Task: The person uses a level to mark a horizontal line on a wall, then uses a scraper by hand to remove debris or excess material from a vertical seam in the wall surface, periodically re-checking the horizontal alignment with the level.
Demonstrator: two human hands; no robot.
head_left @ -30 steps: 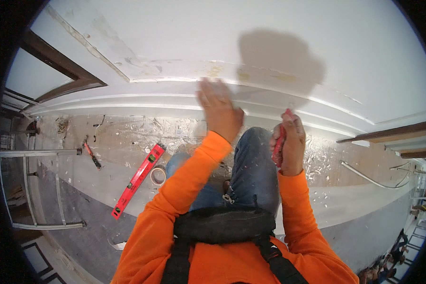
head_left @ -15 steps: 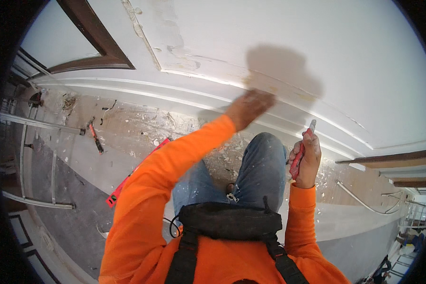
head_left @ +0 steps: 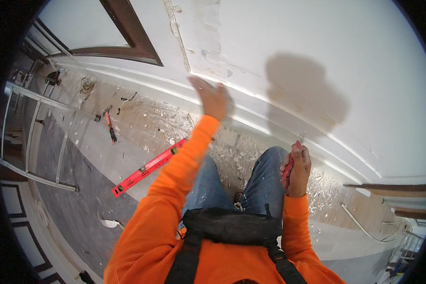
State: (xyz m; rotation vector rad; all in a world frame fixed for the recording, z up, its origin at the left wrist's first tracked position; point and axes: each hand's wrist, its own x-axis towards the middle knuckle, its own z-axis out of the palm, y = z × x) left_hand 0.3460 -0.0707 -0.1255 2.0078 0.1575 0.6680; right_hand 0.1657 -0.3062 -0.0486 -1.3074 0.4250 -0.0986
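Note:
My left hand (head_left: 209,98) is stretched toward the white wall moulding (head_left: 251,100). Its fingers are extended with the thumb apart, it holds nothing, and it is slightly blurred; whether it touches the moulding I cannot tell. My right hand (head_left: 299,171) is closed round the red handle of a utility knife (head_left: 287,174), whose tip points up toward the wall just beyond my right knee. The white wall (head_left: 364,61) carries rough filler patches and a corner of raised trim near my left hand.
A red spirit level (head_left: 144,171) lies on the dusty floor at left, with a hammer (head_left: 110,125) beyond it. A metal frame (head_left: 57,102) stands far left. Plaster chips (head_left: 232,154) litter the floor by the baseboard. A curved pipe (head_left: 359,225) lies at right.
My left hand has swept left along the moulding, and its fingers have spread. The right hand keeps the knife. The view has turned, bringing more of the level into sight.

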